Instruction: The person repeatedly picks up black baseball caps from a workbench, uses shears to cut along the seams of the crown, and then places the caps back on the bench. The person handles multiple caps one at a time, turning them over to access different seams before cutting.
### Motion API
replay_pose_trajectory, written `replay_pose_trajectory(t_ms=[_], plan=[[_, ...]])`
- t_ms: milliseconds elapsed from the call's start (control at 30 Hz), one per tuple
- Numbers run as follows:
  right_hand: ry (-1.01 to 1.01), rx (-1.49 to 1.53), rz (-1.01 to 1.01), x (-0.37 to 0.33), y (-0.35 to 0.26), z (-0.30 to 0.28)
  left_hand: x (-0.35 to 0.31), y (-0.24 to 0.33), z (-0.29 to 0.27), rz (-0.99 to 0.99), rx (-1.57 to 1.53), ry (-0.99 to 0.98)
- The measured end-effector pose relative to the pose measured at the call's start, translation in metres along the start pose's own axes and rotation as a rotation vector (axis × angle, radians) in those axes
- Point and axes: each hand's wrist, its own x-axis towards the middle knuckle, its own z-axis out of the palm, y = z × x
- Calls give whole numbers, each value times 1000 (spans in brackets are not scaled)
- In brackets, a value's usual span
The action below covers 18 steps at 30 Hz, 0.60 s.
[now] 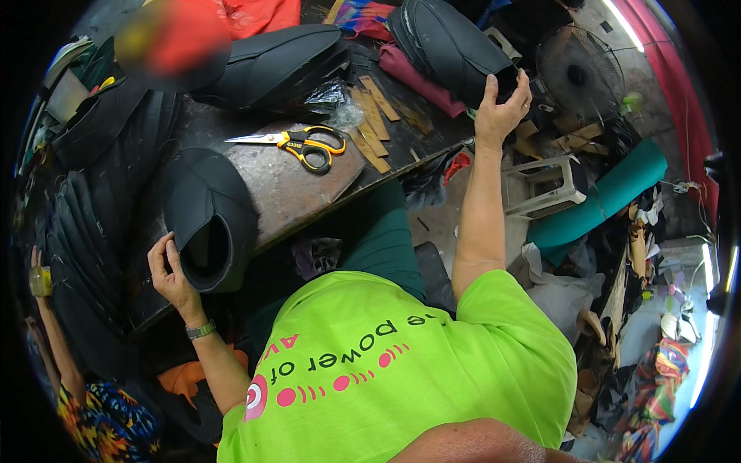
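A black, curved sheet piece [204, 181] stands on the near left of the dark table, with a rounded opening toward me. My left hand [176, 282], with a watch at the wrist, pinches the left edge of that piece. My right arm reaches far forward to a nested stack of similar black pieces [451, 50] at the back right. There my right hand [502, 116] touches the stack's near end, thumb and fingers spread apart. Orange-and-black scissors [297, 145] lie on a worn brown board [282, 189], between the two hands.
Wooden strips [374, 116] lie past the scissors. More black pieces [270, 62] are stacked at the back and along the left. To the right are a fan [579, 69], a pale plastic stool [544, 185] and a green roll [602, 204]. Another person's arm [62, 339] shows at far left.
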Motion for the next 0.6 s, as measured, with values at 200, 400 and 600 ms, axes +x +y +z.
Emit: replay_pose_trajectory(t_ms=[200,400,600], plan=[[134,223,161,-9,-9,-10,3,-1,1,-23,-21,7],[197,232,175,-30,-8,-10,6,-8,0,-164,-155,-45],[291,570,479,-32,1,-8,5,-5,0,-143,-93,-64]])
